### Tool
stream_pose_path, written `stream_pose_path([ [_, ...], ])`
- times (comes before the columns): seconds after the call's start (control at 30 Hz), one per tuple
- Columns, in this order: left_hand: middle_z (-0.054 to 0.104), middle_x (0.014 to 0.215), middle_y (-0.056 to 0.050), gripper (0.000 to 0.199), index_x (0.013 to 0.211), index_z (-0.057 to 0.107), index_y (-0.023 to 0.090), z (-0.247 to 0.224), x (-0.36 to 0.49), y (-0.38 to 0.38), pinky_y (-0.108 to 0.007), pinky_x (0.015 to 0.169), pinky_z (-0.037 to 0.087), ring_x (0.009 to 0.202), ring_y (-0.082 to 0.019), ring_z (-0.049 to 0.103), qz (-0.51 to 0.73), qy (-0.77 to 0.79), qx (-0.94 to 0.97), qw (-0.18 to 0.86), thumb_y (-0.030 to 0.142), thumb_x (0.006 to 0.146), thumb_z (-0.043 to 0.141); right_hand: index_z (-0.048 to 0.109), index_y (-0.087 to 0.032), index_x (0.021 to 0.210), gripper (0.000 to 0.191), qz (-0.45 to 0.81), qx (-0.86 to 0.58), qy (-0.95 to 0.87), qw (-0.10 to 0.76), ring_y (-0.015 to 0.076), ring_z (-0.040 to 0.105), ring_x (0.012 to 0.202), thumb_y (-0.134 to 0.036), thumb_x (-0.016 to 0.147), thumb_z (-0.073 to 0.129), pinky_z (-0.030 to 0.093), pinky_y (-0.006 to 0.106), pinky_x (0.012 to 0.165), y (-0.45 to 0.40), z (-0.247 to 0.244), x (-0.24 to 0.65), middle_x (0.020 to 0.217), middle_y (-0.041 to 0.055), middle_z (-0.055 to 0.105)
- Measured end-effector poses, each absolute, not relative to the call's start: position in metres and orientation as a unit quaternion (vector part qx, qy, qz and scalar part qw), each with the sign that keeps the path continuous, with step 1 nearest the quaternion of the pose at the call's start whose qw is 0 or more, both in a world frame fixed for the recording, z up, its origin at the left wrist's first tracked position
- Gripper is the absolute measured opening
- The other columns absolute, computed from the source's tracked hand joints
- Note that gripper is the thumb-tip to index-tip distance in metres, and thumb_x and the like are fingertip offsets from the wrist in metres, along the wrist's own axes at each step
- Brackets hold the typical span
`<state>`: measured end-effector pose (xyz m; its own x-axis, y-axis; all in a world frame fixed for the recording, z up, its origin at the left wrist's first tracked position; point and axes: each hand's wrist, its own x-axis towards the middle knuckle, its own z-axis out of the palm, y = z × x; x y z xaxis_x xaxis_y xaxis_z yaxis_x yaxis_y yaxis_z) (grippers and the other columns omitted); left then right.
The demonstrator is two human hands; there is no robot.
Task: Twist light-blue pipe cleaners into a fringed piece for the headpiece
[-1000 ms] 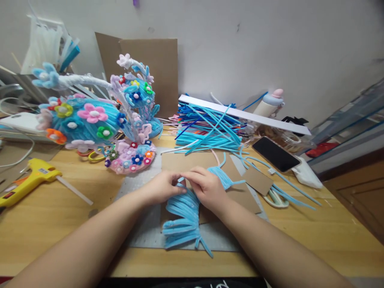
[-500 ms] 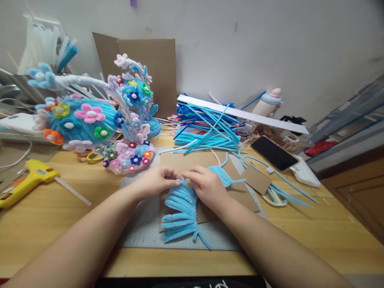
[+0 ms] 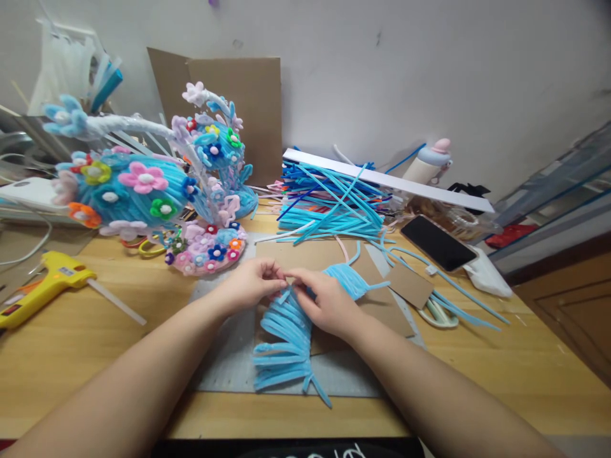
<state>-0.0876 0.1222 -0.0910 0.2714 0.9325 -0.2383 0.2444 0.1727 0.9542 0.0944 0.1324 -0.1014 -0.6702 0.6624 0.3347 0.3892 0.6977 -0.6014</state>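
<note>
A strip of light blue pipe cleaners (image 3: 286,337), bound side by side, hangs fan-like over the near part of the cardboard sheet (image 3: 329,343). My left hand (image 3: 260,280) pinches the strip's upper end with thumb and forefinger. Close against it, my right hand (image 3: 327,299) has its fingers closed on the same end; its fingertips partly hide what they grip. Behind the right hand lies a second bundle of blue pipe cleaners (image 3: 348,280) on the cardboard. Two loose tails stick out from the strip's lower right corner.
A yellow glue gun (image 3: 48,286) lies at left, near flower-covered pipe-cleaner ornaments (image 3: 133,191). Loose blue pipe cleaners (image 3: 329,216) are piled at the back under a white strip (image 3: 391,181). At right are a phone (image 3: 439,243), a small cardboard piece (image 3: 410,284) and a bottle (image 3: 427,164).
The strip's lower end has swung slightly left and down. Both hands have stayed close together at its upper end, with the right fingers shifting a little left.
</note>
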Motion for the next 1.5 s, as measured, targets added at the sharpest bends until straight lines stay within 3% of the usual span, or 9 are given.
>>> stream_pose_path([
  [0.23, 0.057, 0.072, 0.001, 0.024, 0.083, 0.054, 0.012, -0.096, -0.092, 0.123, -0.022, 0.060, 0.041, 0.064, -0.009, 0.052, 0.242, 0.456, 0.603, 0.608, 0.028, 0.067, 0.062, 0.056, -0.022, 0.105, 0.026, 0.249, -0.277, -0.884, 0.281, 0.0158, 0.056, 0.088, -0.013, 0.082, 0.046, 0.042, 0.029, 0.077, 0.133, -0.100, 0.096, 0.097, 0.0049, 0.062],
  [0.57, 0.056, 0.064, 0.002, 0.024, 0.079, 0.057, 0.011, -0.097, -0.093, 0.121, -0.022, 0.057, 0.042, 0.056, -0.009, 0.050, 0.187, 0.472, 0.592, 0.625, 0.032, 0.067, 0.059, 0.056, -0.019, 0.091, 0.016, 0.186, -0.292, -0.908, 0.237, 0.0150, 0.053, 0.079, -0.012, 0.078, 0.050, 0.038, 0.025, 0.069, 0.133, -0.101, 0.096, 0.085, 0.0033, 0.060],
  [0.93, 0.053, 0.063, 0.003, 0.013, 0.075, 0.056, 0.015, -0.097, -0.091, 0.117, -0.017, 0.050, 0.034, 0.057, -0.010, 0.047, 0.172, 0.500, 0.720, 0.449, 0.022, 0.066, 0.049, 0.060, -0.021, 0.086, 0.017, 0.120, -0.334, -0.910, 0.215, 0.0134, 0.053, 0.076, -0.014, 0.084, 0.044, 0.036, 0.023, 0.066, 0.136, -0.103, 0.099, 0.082, 0.0024, 0.058],
  [1.5, 0.052, 0.062, 0.004, 0.016, 0.078, 0.056, 0.015, -0.089, -0.089, 0.116, -0.018, 0.049, 0.033, 0.056, -0.009, 0.046, 0.184, 0.507, 0.727, 0.424, 0.021, 0.066, 0.048, 0.062, -0.021, 0.086, 0.016, 0.194, -0.311, -0.895, 0.254, 0.0133, 0.055, 0.073, -0.013, 0.082, 0.049, 0.039, 0.024, 0.065, 0.140, -0.110, 0.099, 0.077, 0.0022, 0.061],
])
